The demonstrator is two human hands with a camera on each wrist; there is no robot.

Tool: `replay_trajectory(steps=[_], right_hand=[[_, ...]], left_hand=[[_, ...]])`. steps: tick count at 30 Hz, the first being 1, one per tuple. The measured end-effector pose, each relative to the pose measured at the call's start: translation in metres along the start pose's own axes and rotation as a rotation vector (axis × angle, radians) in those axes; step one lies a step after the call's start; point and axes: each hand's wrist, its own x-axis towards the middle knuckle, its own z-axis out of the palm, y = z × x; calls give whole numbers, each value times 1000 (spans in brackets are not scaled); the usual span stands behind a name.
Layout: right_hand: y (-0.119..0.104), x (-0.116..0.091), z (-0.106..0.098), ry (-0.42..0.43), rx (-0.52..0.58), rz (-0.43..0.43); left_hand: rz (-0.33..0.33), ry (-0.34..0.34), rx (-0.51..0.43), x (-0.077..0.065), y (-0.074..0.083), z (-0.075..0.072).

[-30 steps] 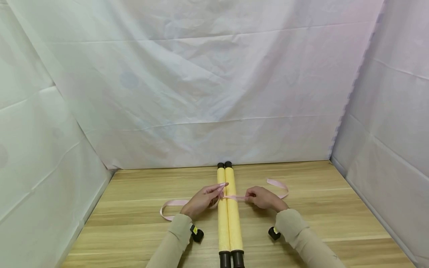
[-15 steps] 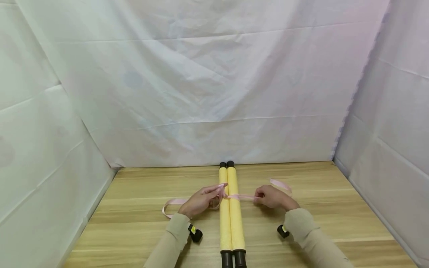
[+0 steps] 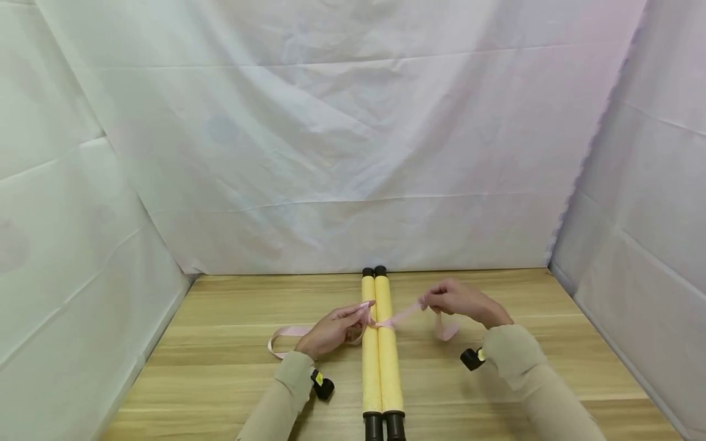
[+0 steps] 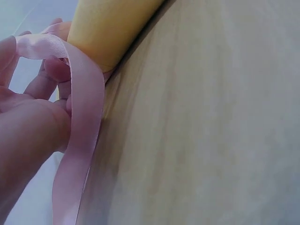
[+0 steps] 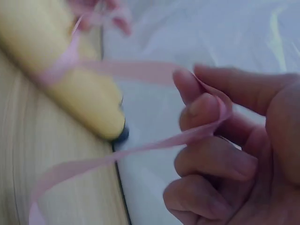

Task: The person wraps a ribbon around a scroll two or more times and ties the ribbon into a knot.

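Two yellow poles (image 3: 388, 367) with dark brown end caps lie side by side on the wooden table. A pink ribbon (image 3: 405, 313) passes around them at mid-length. My left hand (image 3: 331, 331), at the left pole, pinches a raised part of the ribbon between thumb and fingertips. The rest of that side droops in a loop (image 4: 86, 108) below the hand in the left wrist view. To the right of the poles, my right hand (image 3: 460, 301) holds the other length between thumb and curled fingers, drawn taut from the poles. Its loose tail (image 5: 84, 166) hangs from the fingers.
The wooden table (image 3: 231, 380) meets a white cloth backdrop (image 3: 331, 153) at its back edge, where the poles' far ends reach. White cloth also hangs on the left and right sides. Small black cameras (image 3: 323, 387) sit at both wrists.
My right hand has moved right and then up and away from the table, drawing the ribbon's right length upward; its tail now hangs below the hand. The left hand keeps its place at the poles.
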Motion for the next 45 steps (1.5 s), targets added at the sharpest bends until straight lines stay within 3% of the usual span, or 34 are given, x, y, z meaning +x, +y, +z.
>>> replay_trajectory(steps=[5, 11, 21, 27, 30, 35, 38, 45], right_hand=[[-16, 21, 4, 35, 260, -10], [-31, 41, 12, 61, 367, -14], [-51, 77, 43, 49, 258, 58], [-52, 82, 60, -5, 138, 128], [-52, 76, 63, 53, 20, 109], [-44, 58, 67, 243, -159, 43], [-34, 48, 75, 282, -170, 43], [-14, 41, 103, 281, -49, 93]], left_hand=[[4, -22, -30, 2, -2, 4], [-14, -53, -78, 0, -2, 7], [29, -106, -130, 2, -4, 6], [40, -112, -103, 2, -5, 7], [42, -107, -89, 2, -6, 8], [42, -102, -88, 4, -4, 9], [30, -83, -94, 4, -4, 10], [-13, -60, -106, 3, -2, 12]])
